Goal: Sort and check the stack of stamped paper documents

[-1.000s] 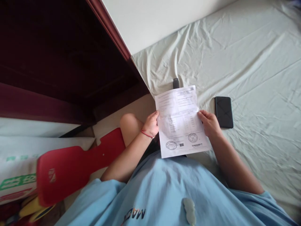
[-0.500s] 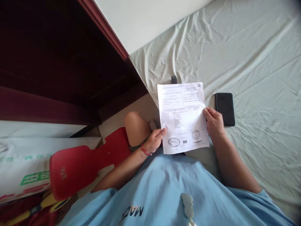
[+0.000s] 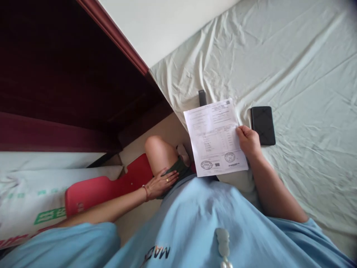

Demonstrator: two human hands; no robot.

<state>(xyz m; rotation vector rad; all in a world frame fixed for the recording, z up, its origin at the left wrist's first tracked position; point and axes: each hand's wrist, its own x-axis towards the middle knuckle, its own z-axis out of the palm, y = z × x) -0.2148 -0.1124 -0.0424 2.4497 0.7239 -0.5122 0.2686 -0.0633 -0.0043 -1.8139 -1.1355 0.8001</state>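
My right hand [image 3: 250,141] grips the right edge of a printed sheet of paper [image 3: 213,141] between thumb and fingers. Print, a table and two round stamps face up on the sheet, which leans slightly anticlockwise over the bed's edge. My left hand [image 3: 162,182], with a ring and a red bracelet, lies flat with fingers stretched on my thigh by the dark green shorts [image 3: 178,169]. Just right of my right hand, a black phone-like device [image 3: 263,125] rests on the bed sheet. Behind the paper's top edge a small black object [image 3: 202,97] is partly hidden.
A bed with a wrinkled pale green sheet [image 3: 306,93] fills the right side. Dark red wooden furniture [image 3: 55,130] stands at the left. Below it lie a red flat board [image 3: 111,188] and a white printed sack [image 3: 25,197]. A white wall [image 3: 164,26] is at the top.
My left hand has let go of the paper's left edge and moved down-left onto my thigh. The paper, now held by my right hand alone, has tilted anticlockwise.
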